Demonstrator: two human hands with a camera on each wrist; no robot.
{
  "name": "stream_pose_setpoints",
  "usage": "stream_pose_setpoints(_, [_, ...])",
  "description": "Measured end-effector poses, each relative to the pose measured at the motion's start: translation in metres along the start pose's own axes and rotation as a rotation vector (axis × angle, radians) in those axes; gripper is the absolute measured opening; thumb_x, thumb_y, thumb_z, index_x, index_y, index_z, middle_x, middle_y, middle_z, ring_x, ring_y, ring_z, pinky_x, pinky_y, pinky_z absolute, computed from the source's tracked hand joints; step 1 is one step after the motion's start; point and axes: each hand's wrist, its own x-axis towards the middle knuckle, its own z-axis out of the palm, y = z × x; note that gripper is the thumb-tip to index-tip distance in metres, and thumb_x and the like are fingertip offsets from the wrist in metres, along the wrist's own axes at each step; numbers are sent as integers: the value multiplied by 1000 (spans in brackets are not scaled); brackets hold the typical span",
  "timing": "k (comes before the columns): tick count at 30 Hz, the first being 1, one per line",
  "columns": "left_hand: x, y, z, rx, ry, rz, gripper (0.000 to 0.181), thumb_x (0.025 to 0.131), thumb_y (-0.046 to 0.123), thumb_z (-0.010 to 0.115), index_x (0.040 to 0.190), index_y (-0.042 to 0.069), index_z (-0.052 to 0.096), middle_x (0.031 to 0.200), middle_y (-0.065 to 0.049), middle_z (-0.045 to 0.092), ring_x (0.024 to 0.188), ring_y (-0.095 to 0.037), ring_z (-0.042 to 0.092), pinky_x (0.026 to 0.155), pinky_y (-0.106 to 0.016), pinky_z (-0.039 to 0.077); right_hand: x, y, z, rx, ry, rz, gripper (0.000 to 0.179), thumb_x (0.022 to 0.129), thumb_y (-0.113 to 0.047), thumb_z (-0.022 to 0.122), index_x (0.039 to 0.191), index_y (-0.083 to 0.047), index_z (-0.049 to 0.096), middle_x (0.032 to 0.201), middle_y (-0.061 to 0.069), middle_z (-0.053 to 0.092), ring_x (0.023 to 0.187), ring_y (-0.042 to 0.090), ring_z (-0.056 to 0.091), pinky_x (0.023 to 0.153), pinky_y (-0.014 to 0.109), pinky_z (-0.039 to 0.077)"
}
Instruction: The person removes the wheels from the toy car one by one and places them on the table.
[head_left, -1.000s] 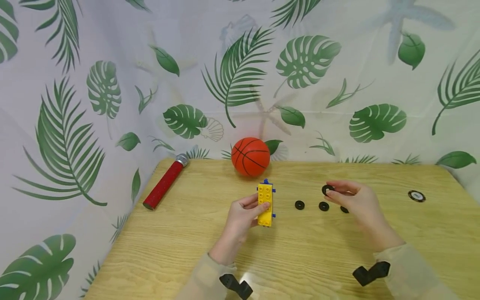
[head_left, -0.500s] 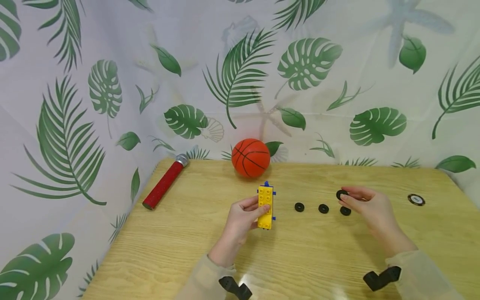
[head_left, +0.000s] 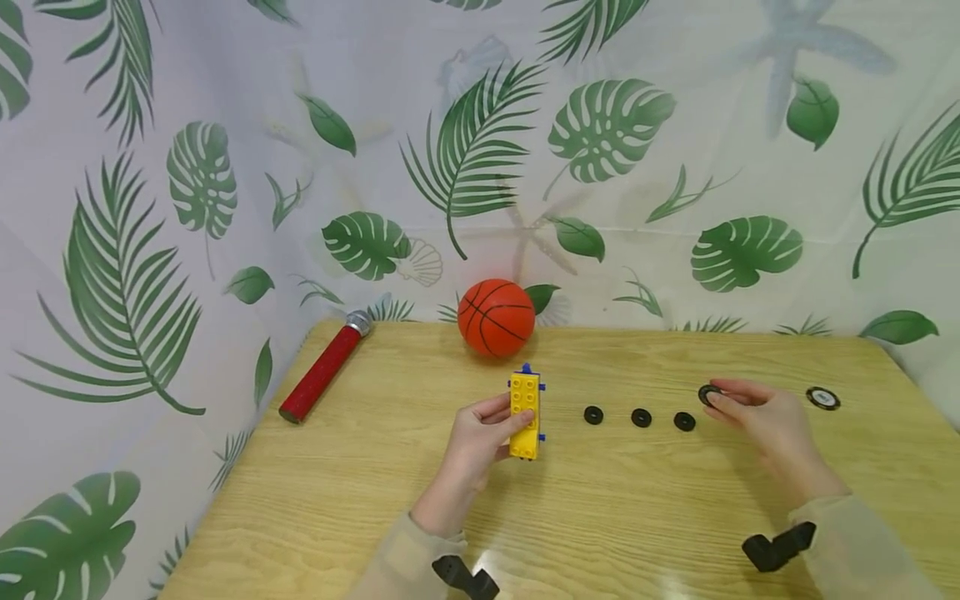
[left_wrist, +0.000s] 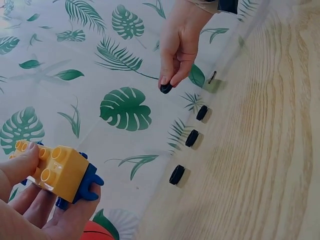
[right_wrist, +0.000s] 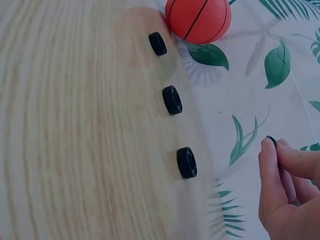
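My left hand [head_left: 478,433] grips a yellow toy-brick car body [head_left: 524,417] with blue axle ends and a blue hook, its studs toward me. Thumb and fingers of my right hand [head_left: 772,421] pinch a small black toy wheel [head_left: 708,395] above the table. Three more black wheels lie flat in a row between the hands: a left one [head_left: 593,415], a middle one [head_left: 641,417] and a right one [head_left: 684,422]. In the right wrist view, fingers cover most of the pinched wheel [right_wrist: 271,138].
An orange basketball [head_left: 496,318] sits at the back of the wooden table [head_left: 600,517]. A red microphone [head_left: 324,369] lies at the left edge. To the right of my right hand is a black-and-white poker chip [head_left: 822,398]. A leaf-print cloth [head_left: 615,208] hangs behind.
My right hand has moved right with the pinched wheel, passing from above the middle of the row to beyond its right end. The left hand keeps its hold with little movement.
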Motion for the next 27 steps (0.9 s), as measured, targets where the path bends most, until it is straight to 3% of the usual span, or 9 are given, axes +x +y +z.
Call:
stream_pose_setpoints(7, [-2,0,-1,-4,2,9,45,89,11,74,131,-1,61,117,-16,71,90,-14,70,72,-30,61,8,5,-16,15,-35,40,22,88,-2,73,89,-23,78,90,-15,72,79,8,74,76,26,60])
stream_pose_setpoints(10, [-3,1,-1,2,2,10,46,90,12,74,132,0,61,117,-15,71,90,-14,70,73,-30,61,13,7,-25,15,-57,101,23,90,-1,70,88,-23,78,89,-13,73,80,9,74,78,27,59])
stream_pose_setpoints(15, [-3,2,-1,2,-1,6,45,90,13,73,132,0,61,117,-14,70,92,-15,70,74,-30,61,18,10,-36,-52,-78,200,24,92,-3,67,85,-24,77,84,-11,73,80,12,75,79,29,60])
stream_pose_setpoints(21, [-3,3,-1,-3,-15,8,44,90,12,73,131,-1,61,117,-16,70,91,-15,70,74,-32,61,22,16,-44,-157,-30,228,32,96,-3,62,80,-29,74,78,-16,71,74,11,74,75,30,61])
stream_pose_setpoints(25, [-2,2,-1,3,-21,8,44,91,12,72,131,-1,61,117,-15,71,91,-15,70,74,-31,61,20,18,-46,-201,-6,234,20,96,-3,61,94,-16,76,77,-18,69,72,11,74,74,30,61])
stream_pose_setpoints(27, [-3,2,-1,7,-22,5,44,91,13,72,131,0,61,117,-15,70,92,-15,70,74,-32,61,19,19,-47,-240,5,241,17,97,-4,60,109,-3,72,76,-19,68,72,11,74,73,30,61])
